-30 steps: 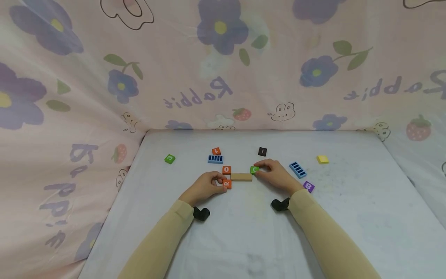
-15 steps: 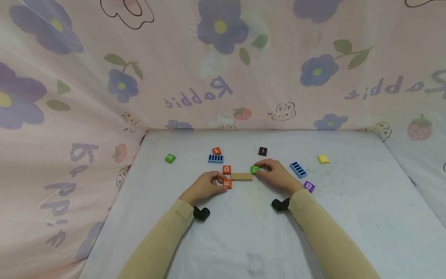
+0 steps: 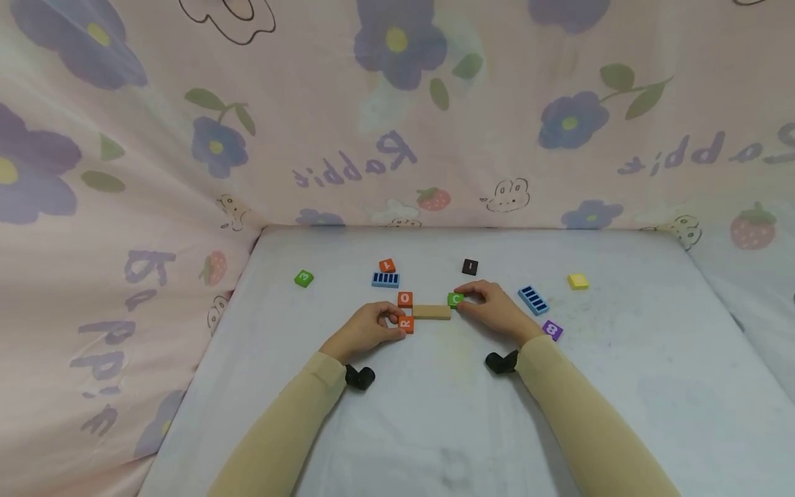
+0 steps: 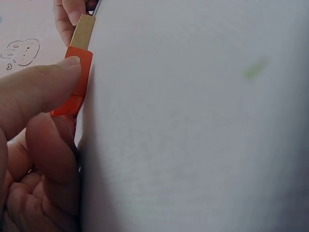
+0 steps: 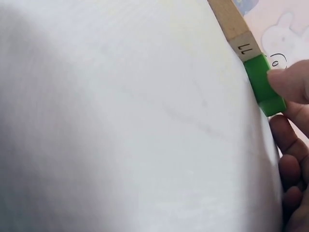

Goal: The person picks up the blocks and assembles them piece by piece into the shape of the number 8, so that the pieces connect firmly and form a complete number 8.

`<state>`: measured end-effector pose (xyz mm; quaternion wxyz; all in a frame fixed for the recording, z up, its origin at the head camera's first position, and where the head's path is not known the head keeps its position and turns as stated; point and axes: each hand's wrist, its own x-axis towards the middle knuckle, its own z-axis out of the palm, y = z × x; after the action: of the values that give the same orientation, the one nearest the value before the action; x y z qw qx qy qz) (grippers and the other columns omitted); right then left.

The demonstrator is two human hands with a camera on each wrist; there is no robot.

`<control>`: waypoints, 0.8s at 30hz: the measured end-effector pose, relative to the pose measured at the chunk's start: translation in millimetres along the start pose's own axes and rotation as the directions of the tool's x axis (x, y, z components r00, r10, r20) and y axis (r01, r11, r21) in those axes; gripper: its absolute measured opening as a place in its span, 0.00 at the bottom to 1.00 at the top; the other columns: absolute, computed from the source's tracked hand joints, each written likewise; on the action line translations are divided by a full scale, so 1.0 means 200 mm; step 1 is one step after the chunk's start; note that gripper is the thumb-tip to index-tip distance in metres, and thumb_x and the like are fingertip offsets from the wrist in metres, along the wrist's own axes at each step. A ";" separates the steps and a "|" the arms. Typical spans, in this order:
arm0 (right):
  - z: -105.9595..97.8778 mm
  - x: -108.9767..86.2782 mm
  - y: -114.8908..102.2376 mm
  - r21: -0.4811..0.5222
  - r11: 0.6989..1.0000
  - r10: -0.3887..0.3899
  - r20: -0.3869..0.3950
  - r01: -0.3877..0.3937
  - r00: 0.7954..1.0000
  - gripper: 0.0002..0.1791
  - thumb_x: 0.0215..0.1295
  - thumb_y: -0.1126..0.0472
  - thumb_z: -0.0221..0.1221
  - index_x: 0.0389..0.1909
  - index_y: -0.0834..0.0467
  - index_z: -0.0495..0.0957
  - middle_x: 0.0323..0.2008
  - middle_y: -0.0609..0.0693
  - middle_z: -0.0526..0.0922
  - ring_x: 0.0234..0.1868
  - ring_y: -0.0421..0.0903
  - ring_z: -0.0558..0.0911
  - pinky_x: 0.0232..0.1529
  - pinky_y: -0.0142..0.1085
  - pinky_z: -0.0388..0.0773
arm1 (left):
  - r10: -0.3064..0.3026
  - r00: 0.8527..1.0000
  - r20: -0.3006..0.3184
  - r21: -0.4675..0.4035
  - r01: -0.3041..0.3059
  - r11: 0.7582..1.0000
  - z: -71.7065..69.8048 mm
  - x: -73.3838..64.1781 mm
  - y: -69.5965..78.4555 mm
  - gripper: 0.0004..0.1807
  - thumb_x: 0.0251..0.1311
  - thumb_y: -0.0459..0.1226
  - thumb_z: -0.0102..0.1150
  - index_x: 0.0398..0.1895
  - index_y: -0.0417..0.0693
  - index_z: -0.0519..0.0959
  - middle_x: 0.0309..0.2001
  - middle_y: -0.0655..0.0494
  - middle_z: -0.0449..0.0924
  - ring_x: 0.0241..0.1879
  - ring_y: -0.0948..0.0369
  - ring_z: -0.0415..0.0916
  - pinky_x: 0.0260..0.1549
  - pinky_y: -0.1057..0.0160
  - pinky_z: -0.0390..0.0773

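Though white, smudged tabletop [image 3: 428, 407] beside flowered cloth [image 3: 459, 138].

My long sleeves [image 3: 273, 421]: plain, pale yellowish tan. Small black curved piece [image 3: 360, 377] at my left cuff [image 3: 328, 367], matching black piece [image 3: 501, 362] at my right cuff [image 3: 534, 352].

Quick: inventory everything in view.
Plank: 1, tan, centre
R and O tiles: 2, orange, plank's left
Third tile: 1, orange, back-left
C tile: 1, green, plank's right
3 tile: 1, green, far-left
Barred blocks: 2, blue, back-left, right
Marked tile: 1, black, back
8 tile: 1, purple, right
Square: 1, yellow, far-right
Table: 1, white, below
Backdrop: 1, pink, behind
Wrist devices: 2, black, wrists
Sleeves: 2, beige, forearms
Left hand: 1, pinching R
Right hand: 1, pinching C
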<state>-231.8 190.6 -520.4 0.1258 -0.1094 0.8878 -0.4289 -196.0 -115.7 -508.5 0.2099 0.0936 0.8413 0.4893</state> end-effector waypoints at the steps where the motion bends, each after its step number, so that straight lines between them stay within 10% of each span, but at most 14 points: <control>1: 0.00 0.00 0.00 -0.002 1.000 0.001 0.000 -0.001 1.000 0.19 0.63 0.46 0.62 0.54 0.44 0.78 0.61 0.48 0.73 0.67 0.54 0.62 0.66 0.55 0.52 | -0.006 1.000 0.000 0.006 0.006 1.000 0.00 0.00 0.00 0.18 0.53 0.44 0.72 0.48 0.56 0.79 0.39 0.56 0.76 0.29 0.59 0.68 0.27 0.63 0.68; 24: -0.01 -0.02 -0.02 0.044 0.997 0.061 -0.015 -0.060 0.998 0.23 0.62 0.41 0.61 0.56 0.43 0.75 0.57 0.46 0.74 0.60 0.51 0.69 0.62 0.53 0.61 | 0.016 1.000 -0.006 0.017 -0.016 1.000 -0.01 0.01 -0.01 0.19 0.53 0.44 0.72 0.47 0.57 0.79 0.39 0.57 0.76 0.29 0.59 0.68 0.28 0.62 0.68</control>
<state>-228.9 191.0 -514.9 0.1336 -0.0762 0.8821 -0.4452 -199.1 -116.7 -510.4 0.2024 0.1006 0.8452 0.4842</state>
